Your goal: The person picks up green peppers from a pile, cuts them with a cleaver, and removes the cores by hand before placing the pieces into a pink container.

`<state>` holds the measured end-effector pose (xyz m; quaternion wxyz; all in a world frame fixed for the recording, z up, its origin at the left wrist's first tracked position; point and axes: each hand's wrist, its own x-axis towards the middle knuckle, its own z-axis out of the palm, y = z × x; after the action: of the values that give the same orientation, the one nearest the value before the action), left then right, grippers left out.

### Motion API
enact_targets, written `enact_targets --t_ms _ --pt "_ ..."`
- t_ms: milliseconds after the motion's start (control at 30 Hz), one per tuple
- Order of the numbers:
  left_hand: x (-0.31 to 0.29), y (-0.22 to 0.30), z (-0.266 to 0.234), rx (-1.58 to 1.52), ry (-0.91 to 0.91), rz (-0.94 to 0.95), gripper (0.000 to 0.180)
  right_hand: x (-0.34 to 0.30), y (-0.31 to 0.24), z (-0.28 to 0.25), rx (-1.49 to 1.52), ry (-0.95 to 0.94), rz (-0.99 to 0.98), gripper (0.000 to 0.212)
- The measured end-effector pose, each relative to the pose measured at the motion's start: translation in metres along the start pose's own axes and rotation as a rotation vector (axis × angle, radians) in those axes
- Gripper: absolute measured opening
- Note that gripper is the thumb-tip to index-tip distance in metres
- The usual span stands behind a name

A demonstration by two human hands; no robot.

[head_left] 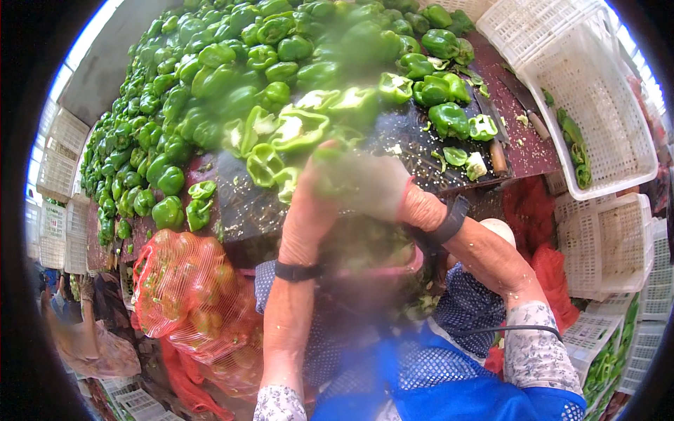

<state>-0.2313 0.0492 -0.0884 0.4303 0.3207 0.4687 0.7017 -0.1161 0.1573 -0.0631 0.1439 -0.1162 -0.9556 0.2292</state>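
My left hand (313, 193) and my right hand (379, 186), which wears a whitish glove, come together at the near edge of the dark work board (242, 193). A blurred patch covers the middle of the picture and smears the fingers. Between the hands shows a piece of green bell pepper (338, 184), with my left hand closed around it. Whether the right hand holds a tool is hidden. Just beyond lie cut bell peppers (298, 130) with pale cores showing. Below the hands is a pink-rimmed container (414, 261) holding green scraps, partly blurred.
A large heap of whole green bell peppers (210, 63) covers the far table. At right lie a knife with a wooden handle (498, 158) and another knife (537, 125). White plastic crates (590, 84) stand at the right. A red mesh sack of peppers (186, 281) leans at the left.
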Motion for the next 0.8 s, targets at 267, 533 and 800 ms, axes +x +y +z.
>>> enact_targets --t_ms 267,533,800 --pt "0.003 -0.001 -0.003 -0.497 -0.052 -0.046 0.070 0.006 0.032 0.011 0.221 0.095 -0.191 0.029" --pt "0.000 0.004 -0.021 -0.690 -0.033 0.002 0.065 0.010 0.006 -0.020 1.241 0.114 0.285 0.021" --pt "0.000 0.013 -0.018 -0.529 -0.051 0.093 0.067 0.004 0.017 -0.051 -0.115 -0.084 -0.013 0.033"
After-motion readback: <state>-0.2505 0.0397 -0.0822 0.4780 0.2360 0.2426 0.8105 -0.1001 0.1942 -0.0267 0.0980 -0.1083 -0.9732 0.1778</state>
